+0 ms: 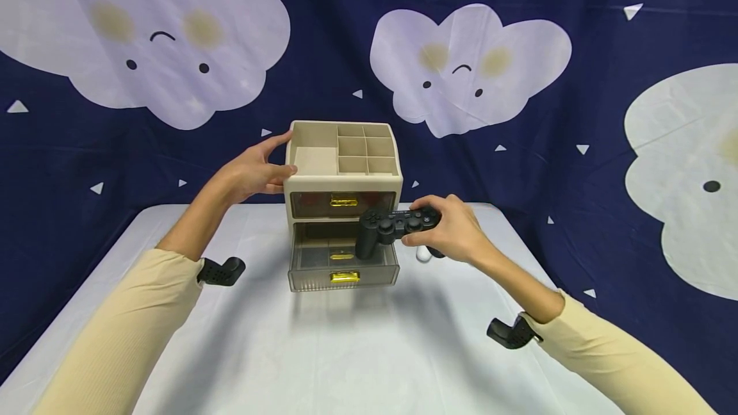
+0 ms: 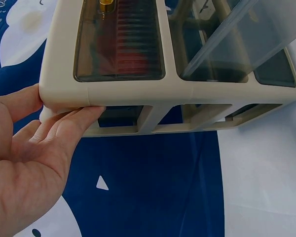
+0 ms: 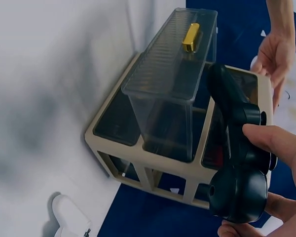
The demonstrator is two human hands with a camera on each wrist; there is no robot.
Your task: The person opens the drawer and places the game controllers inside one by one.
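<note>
A cream desktop drawer organizer (image 1: 344, 181) stands on the table, with divided compartments on top and smoky clear drawers with gold handles. Its middle drawer (image 1: 344, 277) is pulled out toward me. My left hand (image 1: 254, 170) holds the organizer's upper left side, thumb at the top rim and fingers (image 2: 71, 123) along the side wall. In my right hand (image 1: 452, 229) is a black game controller (image 1: 392, 226), pinched at one end between thumb and fingers. The controller's free grip points down over the right part of the pulled-out drawer. Above that, the upper drawer (image 1: 311, 204) is closed.
A white rounded object (image 3: 70, 216) lies on the white tabletop (image 1: 357, 357), to the right of the organizer. Behind the table hangs a dark blue cloth (image 1: 328, 37) with clouds and triangles. Black wrist cameras (image 1: 221, 271) sit at both sleeves.
</note>
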